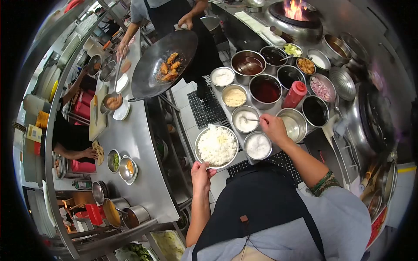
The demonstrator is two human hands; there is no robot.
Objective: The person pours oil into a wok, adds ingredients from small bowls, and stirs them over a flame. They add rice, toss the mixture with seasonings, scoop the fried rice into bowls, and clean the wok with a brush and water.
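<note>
My left hand (202, 177) grips the near rim of a metal bowl (235, 155) heaped with white rice (217, 144). To its right, my right hand (275, 128) is closed on the handle of a spoon (252, 120). The spoon's bowl end dips into a metal pot of white powder (241, 124). A second pot of white powder (257, 146) stands just nearer to me, and a pot of pale yellowish powder (234, 96) is farther away. Beside my right hand is a metal pot with clear liquid (292, 125).
Pots of dark sauce (265, 91) and a red squeeze bottle (295, 94) crowd the right side. A flame (295, 9) burns at a stove behind. At left, a co-worker holds a wok (148, 65) with browned pieces over a steel counter (143, 143); another person's hand (90, 153) touches food there.
</note>
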